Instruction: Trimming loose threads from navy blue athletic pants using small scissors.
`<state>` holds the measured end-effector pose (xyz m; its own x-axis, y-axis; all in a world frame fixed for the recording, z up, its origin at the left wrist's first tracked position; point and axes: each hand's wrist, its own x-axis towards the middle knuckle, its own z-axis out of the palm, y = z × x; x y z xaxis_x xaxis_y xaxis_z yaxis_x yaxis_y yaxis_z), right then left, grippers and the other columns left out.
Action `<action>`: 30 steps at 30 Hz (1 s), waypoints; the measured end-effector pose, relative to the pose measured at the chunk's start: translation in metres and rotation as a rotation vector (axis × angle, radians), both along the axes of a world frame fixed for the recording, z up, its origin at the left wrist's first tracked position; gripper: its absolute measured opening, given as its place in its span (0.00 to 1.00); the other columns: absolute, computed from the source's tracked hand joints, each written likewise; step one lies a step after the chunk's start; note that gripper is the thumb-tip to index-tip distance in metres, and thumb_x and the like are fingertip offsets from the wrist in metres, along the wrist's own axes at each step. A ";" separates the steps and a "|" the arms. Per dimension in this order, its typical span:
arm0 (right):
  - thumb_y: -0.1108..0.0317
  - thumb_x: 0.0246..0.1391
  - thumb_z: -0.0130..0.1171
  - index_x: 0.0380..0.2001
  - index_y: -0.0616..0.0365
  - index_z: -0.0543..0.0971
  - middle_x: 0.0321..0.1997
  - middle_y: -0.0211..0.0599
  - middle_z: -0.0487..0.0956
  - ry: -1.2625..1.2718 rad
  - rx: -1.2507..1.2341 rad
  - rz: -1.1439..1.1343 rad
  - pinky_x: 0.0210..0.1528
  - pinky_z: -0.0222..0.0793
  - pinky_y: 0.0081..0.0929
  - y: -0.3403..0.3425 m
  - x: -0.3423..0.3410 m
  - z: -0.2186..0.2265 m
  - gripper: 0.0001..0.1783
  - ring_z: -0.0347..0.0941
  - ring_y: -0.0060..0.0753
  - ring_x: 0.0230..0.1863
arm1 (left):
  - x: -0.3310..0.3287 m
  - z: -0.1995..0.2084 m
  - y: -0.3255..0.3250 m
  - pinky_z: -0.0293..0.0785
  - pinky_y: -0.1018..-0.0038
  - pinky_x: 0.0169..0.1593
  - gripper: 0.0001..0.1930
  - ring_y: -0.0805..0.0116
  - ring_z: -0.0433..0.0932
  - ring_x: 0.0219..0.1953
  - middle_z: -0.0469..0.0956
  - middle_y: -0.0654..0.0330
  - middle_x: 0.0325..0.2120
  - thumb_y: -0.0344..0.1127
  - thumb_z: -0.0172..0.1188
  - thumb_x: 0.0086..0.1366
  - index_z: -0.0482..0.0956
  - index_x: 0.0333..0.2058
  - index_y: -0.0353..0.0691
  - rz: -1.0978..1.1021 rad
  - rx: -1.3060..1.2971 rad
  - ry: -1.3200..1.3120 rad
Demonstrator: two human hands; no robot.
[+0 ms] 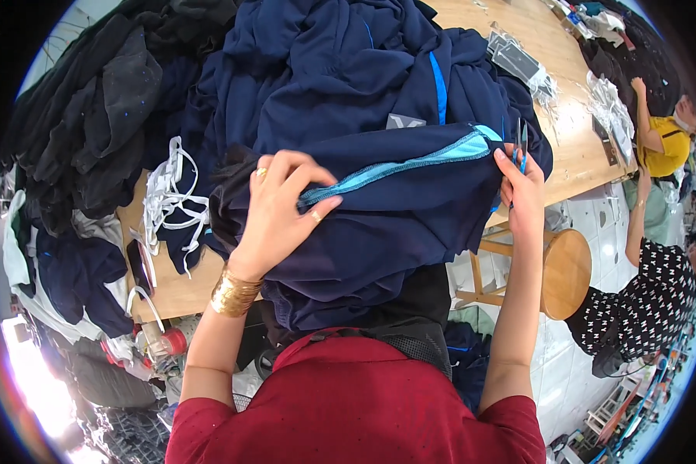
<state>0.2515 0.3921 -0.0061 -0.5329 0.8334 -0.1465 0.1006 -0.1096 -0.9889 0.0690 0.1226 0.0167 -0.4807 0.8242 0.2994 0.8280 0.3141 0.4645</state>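
Note:
A navy garment [410, 193] lies across my lap and the table's front edge, with a light blue strip [441, 155] and overlocked seam turned up along it. My left hand [282, 209] bends its thumb and fingers round the left end of that seam. At the strip's right end, my right hand [524, 189] pinches the garment's edge between thumb and fingers. The same hand holds small scissors [523, 139] with blue handles, blades pointing up and away. Part of the handles is hidden by the fingers. A grey tag [404, 121] shows just beyond the garment.
A big heap of navy garments [325, 69] covers the table ahead, with black garments [108, 93] at left. White cords [174, 193] hang near my left hand. Tags [518, 62] lie on the wooden table [576, 147]. A round stool [568, 274] and two people are at right.

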 end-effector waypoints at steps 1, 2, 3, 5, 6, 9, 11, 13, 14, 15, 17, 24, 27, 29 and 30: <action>0.67 0.51 0.62 0.35 0.57 0.75 0.13 0.16 0.62 0.001 -0.016 -0.002 0.11 0.42 0.12 -0.001 0.003 -0.001 0.10 0.51 0.07 0.09 | 0.001 0.002 0.013 0.61 0.68 0.46 0.13 0.62 0.66 0.42 0.70 0.63 0.37 0.33 0.66 0.47 0.77 0.34 0.44 -0.061 0.081 -0.009; 0.67 0.52 0.61 0.35 0.56 0.75 0.13 0.17 0.62 0.005 -0.033 0.003 0.11 0.42 0.13 -0.002 0.004 -0.002 0.09 0.51 0.08 0.08 | 0.002 0.003 0.026 0.61 0.67 0.48 0.14 0.61 0.66 0.44 0.70 0.62 0.39 0.34 0.66 0.49 0.76 0.36 0.44 -0.115 0.161 -0.014; 0.67 0.52 0.61 0.35 0.56 0.75 0.13 0.16 0.62 0.022 -0.048 -0.007 0.11 0.42 0.13 -0.003 0.004 -0.003 0.09 0.51 0.08 0.08 | 0.002 0.002 0.042 0.61 0.66 0.49 0.15 0.60 0.66 0.46 0.70 0.61 0.41 0.35 0.65 0.50 0.75 0.39 0.44 -0.121 0.203 0.030; 0.67 0.52 0.61 0.35 0.56 0.75 0.12 0.16 0.61 0.042 -0.068 -0.008 0.11 0.42 0.13 -0.006 0.005 0.000 0.09 0.51 0.08 0.08 | 0.003 0.003 0.067 0.60 0.65 0.53 0.21 0.57 0.65 0.50 0.68 0.58 0.47 0.40 0.62 0.54 0.72 0.46 0.43 -0.129 0.186 0.067; 0.68 0.52 0.61 0.35 0.56 0.75 0.12 0.16 0.61 0.067 -0.089 -0.004 0.11 0.41 0.13 -0.008 0.003 0.002 0.08 0.51 0.08 0.08 | 0.000 -0.004 0.076 0.60 0.64 0.52 0.18 0.58 0.66 0.49 0.71 0.58 0.44 0.42 0.61 0.56 0.74 0.42 0.41 -0.158 0.190 0.040; 0.68 0.52 0.61 0.34 0.57 0.75 0.12 0.16 0.61 0.142 -0.120 -0.021 0.11 0.40 0.12 -0.010 0.006 0.006 0.08 0.50 0.08 0.08 | -0.010 -0.013 0.087 0.65 0.68 0.44 0.15 0.58 0.69 0.35 0.75 0.58 0.31 0.43 0.60 0.58 0.76 0.35 0.36 -0.324 0.047 -0.084; 0.67 0.51 0.62 0.33 0.58 0.76 0.12 0.16 0.62 0.127 -0.069 -0.043 0.11 0.40 0.12 -0.011 0.009 0.004 0.09 0.49 0.07 0.09 | -0.011 -0.003 0.089 0.65 0.76 0.34 0.16 0.73 0.68 0.26 0.73 0.62 0.21 0.43 0.58 0.60 0.76 0.30 0.31 -0.325 -0.167 -0.546; 0.67 0.50 0.63 0.32 0.61 0.76 0.13 0.18 0.65 0.004 0.001 -0.059 0.15 0.48 0.13 -0.015 0.009 0.008 0.10 0.56 0.09 0.13 | -0.012 0.002 0.084 0.63 0.78 0.32 0.16 0.78 0.65 0.25 0.71 0.65 0.20 0.42 0.57 0.62 0.76 0.29 0.31 -0.350 -0.177 -0.732; 0.67 0.50 0.63 0.32 0.61 0.76 0.13 0.18 0.65 0.002 -0.002 -0.059 0.15 0.48 0.13 -0.017 0.006 0.004 0.10 0.56 0.09 0.13 | -0.013 0.003 0.080 0.61 0.80 0.30 0.16 0.83 0.62 0.24 0.69 0.67 0.18 0.42 0.56 0.63 0.76 0.28 0.31 -0.368 -0.181 -0.921; 0.66 0.49 0.63 0.32 0.62 0.76 0.16 0.21 0.66 -0.059 0.243 -0.062 0.19 0.54 0.14 -0.018 0.003 -0.004 0.11 0.61 0.12 0.18 | -0.013 0.006 0.077 0.62 0.82 0.31 0.15 0.86 0.62 0.26 0.69 0.71 0.19 0.40 0.55 0.65 0.76 0.29 0.31 -0.387 -0.157 -1.022; 0.64 0.47 0.64 0.35 0.62 0.74 0.25 0.30 0.70 -0.183 0.703 -0.039 0.33 0.65 0.22 -0.023 0.001 -0.005 0.15 0.70 0.24 0.31 | -0.013 0.007 0.074 0.62 0.83 0.32 0.15 0.86 0.63 0.27 0.70 0.72 0.20 0.40 0.55 0.64 0.77 0.30 0.30 -0.389 -0.137 -1.079; 0.60 0.43 0.67 0.35 0.55 0.75 0.24 0.31 0.72 -0.248 0.924 0.133 0.26 0.64 0.24 -0.074 -0.001 0.025 0.18 0.68 0.29 0.23 | -0.010 0.015 0.069 0.64 0.86 0.35 0.14 0.87 0.65 0.29 0.73 0.73 0.24 0.39 0.57 0.63 0.79 0.35 0.31 -0.339 -0.092 -1.236; 0.58 0.43 0.66 0.27 0.55 0.75 0.23 0.28 0.75 -0.158 0.992 0.226 0.24 0.62 0.23 -0.084 -0.003 0.023 0.14 0.68 0.27 0.21 | -0.013 0.016 0.069 0.64 0.87 0.35 0.14 0.87 0.65 0.29 0.73 0.73 0.25 0.39 0.57 0.63 0.79 0.35 0.31 -0.343 -0.109 -1.191; 0.58 0.43 0.66 0.27 0.55 0.75 0.23 0.28 0.75 -0.173 1.038 0.236 0.24 0.62 0.24 -0.084 -0.001 0.018 0.14 0.68 0.28 0.21 | -0.014 0.015 0.069 0.66 0.86 0.35 0.15 0.88 0.66 0.29 0.75 0.72 0.25 0.40 0.56 0.64 0.79 0.37 0.31 -0.366 -0.099 -1.184; 0.58 0.43 0.66 0.26 0.55 0.75 0.23 0.28 0.75 -0.186 1.083 0.244 0.24 0.62 0.24 -0.084 -0.001 0.016 0.14 0.69 0.28 0.21 | -0.014 0.014 0.068 0.67 0.86 0.35 0.16 0.88 0.67 0.28 0.76 0.72 0.26 0.41 0.56 0.64 0.79 0.39 0.31 -0.388 -0.092 -1.176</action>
<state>0.2505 0.3079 0.0099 -0.7443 0.4462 0.4968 0.1576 0.8404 -0.5186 0.0552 0.1910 0.0309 -0.1382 0.9670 -0.2141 -0.0305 0.2120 0.9768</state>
